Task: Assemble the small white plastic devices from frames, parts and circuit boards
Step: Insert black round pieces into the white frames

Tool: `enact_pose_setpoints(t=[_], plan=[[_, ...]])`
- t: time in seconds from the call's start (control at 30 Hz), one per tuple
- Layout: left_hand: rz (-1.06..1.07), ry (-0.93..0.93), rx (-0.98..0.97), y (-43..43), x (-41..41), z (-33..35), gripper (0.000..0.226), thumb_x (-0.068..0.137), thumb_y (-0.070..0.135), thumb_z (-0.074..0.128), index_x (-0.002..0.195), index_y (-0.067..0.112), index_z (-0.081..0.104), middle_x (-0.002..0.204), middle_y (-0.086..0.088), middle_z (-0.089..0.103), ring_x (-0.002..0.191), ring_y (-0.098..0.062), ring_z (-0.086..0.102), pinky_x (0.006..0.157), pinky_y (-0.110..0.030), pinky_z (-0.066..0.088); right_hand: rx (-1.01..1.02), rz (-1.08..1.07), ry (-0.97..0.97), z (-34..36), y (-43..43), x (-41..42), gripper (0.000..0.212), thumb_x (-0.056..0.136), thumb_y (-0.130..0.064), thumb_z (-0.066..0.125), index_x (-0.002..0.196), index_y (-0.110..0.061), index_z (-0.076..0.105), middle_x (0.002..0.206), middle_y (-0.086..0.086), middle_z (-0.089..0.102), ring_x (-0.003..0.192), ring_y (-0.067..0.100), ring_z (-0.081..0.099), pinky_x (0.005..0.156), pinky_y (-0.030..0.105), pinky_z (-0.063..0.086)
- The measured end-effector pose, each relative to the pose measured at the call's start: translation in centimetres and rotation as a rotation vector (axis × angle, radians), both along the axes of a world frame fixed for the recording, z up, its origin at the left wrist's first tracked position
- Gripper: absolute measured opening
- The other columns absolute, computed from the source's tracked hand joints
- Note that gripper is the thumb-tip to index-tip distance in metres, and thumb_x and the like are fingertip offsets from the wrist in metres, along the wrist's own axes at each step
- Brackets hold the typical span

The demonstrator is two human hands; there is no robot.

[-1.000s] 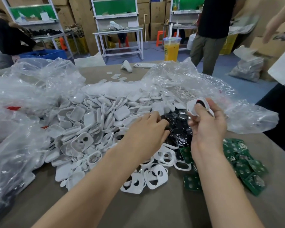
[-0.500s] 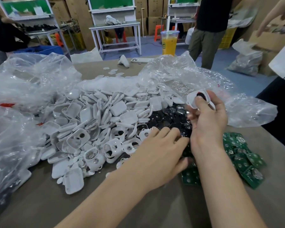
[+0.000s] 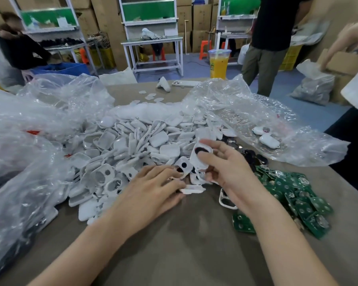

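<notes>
At the near edge of the white parts [image 3: 132,141], left hand [image 3: 151,188] flat, fingers straight, shifted leftward off the black discs [image 3: 250,155], right hand [image 3: 229,172] pinching a frame [image 3: 202,156], now lower.

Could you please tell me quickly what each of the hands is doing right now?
Left hand: open, fingers resting on loose white plastic frames.
Right hand: holding a small white plastic frame with a black round part.
</notes>
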State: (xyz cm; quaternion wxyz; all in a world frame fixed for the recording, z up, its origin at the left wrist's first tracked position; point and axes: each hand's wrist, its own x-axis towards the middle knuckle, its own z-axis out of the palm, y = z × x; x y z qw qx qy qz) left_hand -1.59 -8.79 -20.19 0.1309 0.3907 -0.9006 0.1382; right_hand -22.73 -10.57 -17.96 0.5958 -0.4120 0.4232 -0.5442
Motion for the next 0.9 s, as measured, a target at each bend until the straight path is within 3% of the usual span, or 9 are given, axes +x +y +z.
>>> enact_pose_setpoints(t=[0.17,0.3,0.37,0.43,0.53,0.63,0.73,0.83,0.9], plan=[[0.011,0.010,0.025,-0.4,2.2,0.6,0.038,0.103,0.044,0.042,0.116,0.026,0.072,0.122,0.005,0.067,0.114,-0.017,0.063,0.100,-0.033,0.043,-0.020,0.332,0.131,-0.9,1.9,-0.1,0.022,0.088,-0.011,0.074,0.105,-0.025,0.075,0.093,0.005,0.070,0.056,0.016,0.052,0.046,0.020,0.042],[0.017,0.311,-0.013,-0.3,2.6,1.6,0.039,0.106,0.040,0.041,0.112,0.020,0.074,0.115,0.002,0.068,0.103,-0.017,0.065,0.093,-0.035,0.045,-0.071,0.517,0.380,-1.4,3.4,0.5,0.022,0.089,-0.017,0.071,0.105,-0.032,0.074,0.091,-0.003,0.069,0.072,0.016,0.060,0.051,0.023,0.047],[0.065,0.458,-0.113,-1.7,2.1,3.3,0.033,0.105,0.030,0.046,0.104,0.012,0.073,0.105,-0.002,0.069,0.093,-0.019,0.065,0.087,-0.036,0.047,-0.091,0.512,0.536,-1.4,3.3,0.8,0.023,0.093,-0.017,0.067,0.105,-0.036,0.072,0.086,-0.011,0.066,0.067,0.018,0.056,0.052,0.024,0.048],[0.174,0.522,-0.115,-4.1,1.2,5.6,0.026,0.104,0.024,0.048,0.111,0.011,0.069,0.107,-0.004,0.067,0.095,-0.020,0.063,0.089,-0.035,0.048,-0.145,0.529,0.693,-1.3,3.1,1.2,0.023,0.096,-0.021,0.062,0.107,-0.039,0.070,0.082,-0.021,0.063,0.057,0.019,0.054,0.051,0.025,0.047],[0.347,0.447,0.023,-8.6,0.2,8.2,0.036,0.106,0.025,0.044,0.138,0.016,0.056,0.136,-0.008,0.058,0.122,-0.027,0.054,0.103,-0.042,0.043,-0.221,0.578,0.842,-1.3,3.0,1.2,0.025,0.098,-0.027,0.059,0.116,-0.041,0.069,0.104,-0.021,0.056,0.063,0.009,0.057,0.052,0.020,0.045],[0.467,0.225,0.174,-12.2,-0.5,9.0,0.047,0.108,0.028,0.038,0.153,0.017,0.038,0.154,-0.011,0.042,0.136,-0.035,0.042,0.110,-0.047,0.036,-0.261,0.617,0.947,-1.3,3.2,0.8,0.030,0.099,-0.033,0.059,0.125,-0.048,0.063,0.105,-0.029,0.049,0.082,-0.007,0.054,0.067,0.008,0.041],[0.544,0.097,0.200,-14.1,-0.7,9.0,0.045,0.107,0.030,0.042,0.148,0.013,0.045,0.147,-0.018,0.048,0.133,-0.038,0.043,0.109,-0.049,0.037,-0.319,0.590,0.969,-1.3,3.4,0.7,0.036,0.097,-0.031,0.063,0.125,-0.053,0.057,0.107,-0.029,0.056,0.093,-0.006,0.054,0.076,0.006,0.040],[0.553,0.107,0.119,-14.9,-0.7,9.3,0.038,0.105,0.032,0.049,0.137,0.013,0.057,0.138,-0.016,0.058,0.129,-0.035,0.048,0.105,-0.048,0.041,-0.398,0.543,1.029,-1.3,3.5,0.7,0.026,0.093,-0.032,0.068,0.113,-0.047,0.061,0.107,-0.030,0.060,0.098,-0.004,0.053,0.081,0.013,0.043],[0.542,0.174,0.095,-14.8,-0.8,9.5,0.036,0.104,0.030,0.051,0.135,0.013,0.059,0.135,-0.014,0.061,0.126,-0.034,0.052,0.103,-0.047,0.043,-0.430,0.557,1.049,-1.5,3.4,0.5,0.020,0.093,-0.032,0.069,0.111,-0.043,0.065,0.112,-0.029,0.060,0.108,-0.004,0.049,0.092,0.016,0.041]])
